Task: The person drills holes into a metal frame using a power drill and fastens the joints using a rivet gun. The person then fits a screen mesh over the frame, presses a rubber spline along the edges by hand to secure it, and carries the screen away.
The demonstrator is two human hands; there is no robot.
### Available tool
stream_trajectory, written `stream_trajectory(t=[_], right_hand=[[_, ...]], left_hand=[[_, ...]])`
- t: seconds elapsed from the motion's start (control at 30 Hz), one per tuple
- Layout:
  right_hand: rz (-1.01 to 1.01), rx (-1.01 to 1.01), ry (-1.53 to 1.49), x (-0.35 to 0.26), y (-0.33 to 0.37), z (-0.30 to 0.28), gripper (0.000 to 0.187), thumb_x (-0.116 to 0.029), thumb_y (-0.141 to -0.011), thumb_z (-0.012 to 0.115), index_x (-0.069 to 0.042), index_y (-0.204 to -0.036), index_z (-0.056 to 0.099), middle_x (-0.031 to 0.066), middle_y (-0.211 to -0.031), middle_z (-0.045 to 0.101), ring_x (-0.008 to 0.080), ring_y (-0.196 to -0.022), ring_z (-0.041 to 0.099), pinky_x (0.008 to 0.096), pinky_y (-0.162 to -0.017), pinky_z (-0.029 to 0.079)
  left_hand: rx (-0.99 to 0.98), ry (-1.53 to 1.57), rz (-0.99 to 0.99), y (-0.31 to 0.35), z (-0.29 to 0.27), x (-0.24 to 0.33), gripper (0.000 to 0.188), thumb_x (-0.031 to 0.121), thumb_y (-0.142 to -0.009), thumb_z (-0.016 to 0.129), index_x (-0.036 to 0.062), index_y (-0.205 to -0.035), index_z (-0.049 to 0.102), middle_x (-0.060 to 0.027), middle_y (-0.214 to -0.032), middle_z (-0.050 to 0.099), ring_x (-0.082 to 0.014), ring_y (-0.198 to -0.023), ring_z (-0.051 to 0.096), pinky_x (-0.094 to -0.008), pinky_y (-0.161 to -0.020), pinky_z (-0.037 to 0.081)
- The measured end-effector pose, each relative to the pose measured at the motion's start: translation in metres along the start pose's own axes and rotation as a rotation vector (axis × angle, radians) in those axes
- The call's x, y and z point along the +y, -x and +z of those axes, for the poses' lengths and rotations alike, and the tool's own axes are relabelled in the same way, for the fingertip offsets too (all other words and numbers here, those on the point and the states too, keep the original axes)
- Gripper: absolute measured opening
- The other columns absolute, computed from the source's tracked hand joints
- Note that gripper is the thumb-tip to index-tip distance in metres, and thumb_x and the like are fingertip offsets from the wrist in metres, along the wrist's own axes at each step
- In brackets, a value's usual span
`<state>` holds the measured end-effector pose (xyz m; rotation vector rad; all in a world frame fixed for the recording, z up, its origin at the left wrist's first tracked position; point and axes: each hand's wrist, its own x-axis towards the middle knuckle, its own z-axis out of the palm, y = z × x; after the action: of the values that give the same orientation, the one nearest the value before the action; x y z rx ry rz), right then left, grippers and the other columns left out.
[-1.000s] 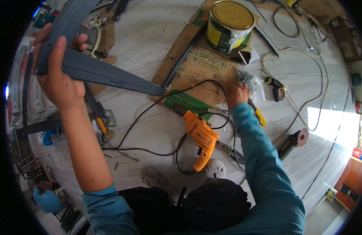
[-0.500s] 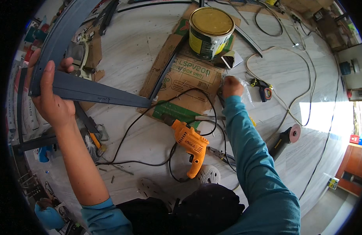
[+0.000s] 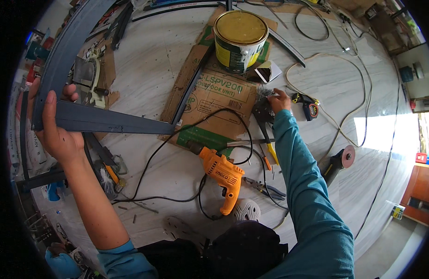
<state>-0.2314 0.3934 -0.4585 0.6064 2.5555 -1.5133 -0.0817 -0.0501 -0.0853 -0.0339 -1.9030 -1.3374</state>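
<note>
My left hand point(image 3: 58, 128) grips a dark grey metal frame point(image 3: 107, 122) where a straight bar meets a long curved strip that rises to the upper left. My right hand point(image 3: 279, 100) reaches forward onto a small clear bag of screws point(image 3: 265, 93) lying on flattened cardboard point(image 3: 214, 97); its fingers pinch at the bag's contents. An orange electric drill point(image 3: 221, 174) lies on the marble floor between my arms, its black cord looping over the cardboard.
A yellow-lidded paint can point(image 3: 240, 39) stands on the cardboard. Pliers point(image 3: 265, 186), a yellow-handled tool point(image 3: 270, 149), a tape measure point(image 3: 309, 107) and an angle grinder point(image 3: 337, 162) lie to the right. A white cable point(image 3: 358, 93) curves across the floor. Metal strips and clutter point(image 3: 98, 69) sit at left.
My left hand has shifted the grey frame down and left. My right hand has stayed at the bag on the cardboard while the view tilted.
</note>
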Motion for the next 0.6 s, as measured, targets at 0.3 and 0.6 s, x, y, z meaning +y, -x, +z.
stream_trajectory(t=[0.3, 0.6], right_hand=[[0.109, 0.108, 0.167, -0.042, 0.016, 0.004, 0.036, -0.022, -0.073, 0.072, -0.014, -0.108, 0.069, 0.0098, -0.096, 0.071, 0.0242, -0.095, 0.066, 0.0331, -0.088, 0.049], [0.064, 0.120, 0.208, -0.038, 0.015, 0.007, 0.036, -0.023, -0.072, 0.072, -0.016, -0.107, 0.070, 0.0100, -0.096, 0.070, 0.0263, -0.095, 0.066, 0.0348, -0.089, 0.049]], left_hand=[[-0.028, 0.034, 0.001, 0.000, -0.003, 0.000, 0.036, 0.011, -0.087, 0.054, -0.0007, -0.121, 0.049, -0.0173, -0.100, 0.061, -0.0218, -0.082, 0.065, -0.0313, -0.073, 0.052], [-0.003, 0.029, 0.011, 0.003, 0.002, 0.003, 0.037, 0.010, -0.087, 0.055, 0.0001, -0.121, 0.049, -0.0174, -0.103, 0.060, -0.0228, -0.081, 0.065, -0.0314, -0.071, 0.053]])
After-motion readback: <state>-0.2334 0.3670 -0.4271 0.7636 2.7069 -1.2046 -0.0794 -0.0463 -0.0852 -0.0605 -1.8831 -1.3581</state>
